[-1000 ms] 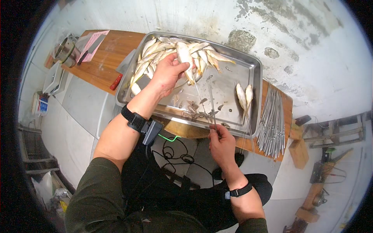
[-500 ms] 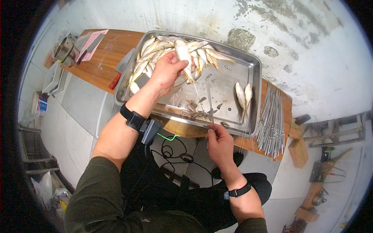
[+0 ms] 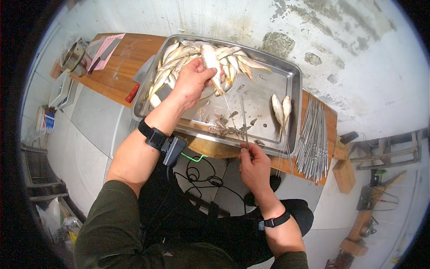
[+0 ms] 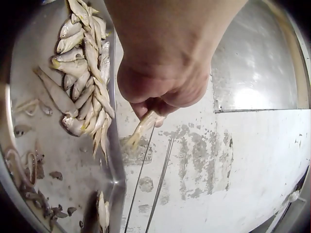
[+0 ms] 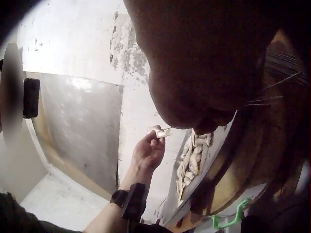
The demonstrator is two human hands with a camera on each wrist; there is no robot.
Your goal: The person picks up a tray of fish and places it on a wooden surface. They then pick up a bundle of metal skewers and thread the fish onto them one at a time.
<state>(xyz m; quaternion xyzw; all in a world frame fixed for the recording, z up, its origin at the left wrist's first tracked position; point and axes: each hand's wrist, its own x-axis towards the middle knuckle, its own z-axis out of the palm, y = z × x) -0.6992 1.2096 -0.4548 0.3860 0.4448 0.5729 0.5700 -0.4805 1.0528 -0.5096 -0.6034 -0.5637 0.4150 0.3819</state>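
My left hand (image 3: pixel 191 84) pinches a pale, yellow-finned fish (image 3: pixel 209 58) over the steel tray (image 3: pixel 256 94), thumb across its side. From the fish's tail end a thin metal skewer (image 4: pixel 141 171) runs to my right hand (image 3: pixel 255 167). That hand grips the skewers' lower ends between thumb and fingers at the tray's near rim; in its own wrist view it is dark. More skewers (image 3: pixel 243 117) stand up from the same grip, beside the fish. Behind the held fish lies a heap of similar fish (image 3: pixel 168 74). Two fish (image 3: pixel 277 110) on skewers lie at the tray's right side.
Many metal skewers (image 3: pixel 313 139) lie bundled on the wooden board right of the tray. Dark scraps (image 3: pixel 219 125) litter the tray floor. At left are a red handle (image 3: pixel 132 93), a black-handled knife (image 3: pixel 105 51) and a metal pot (image 3: pixel 75 59). The wall rises behind.
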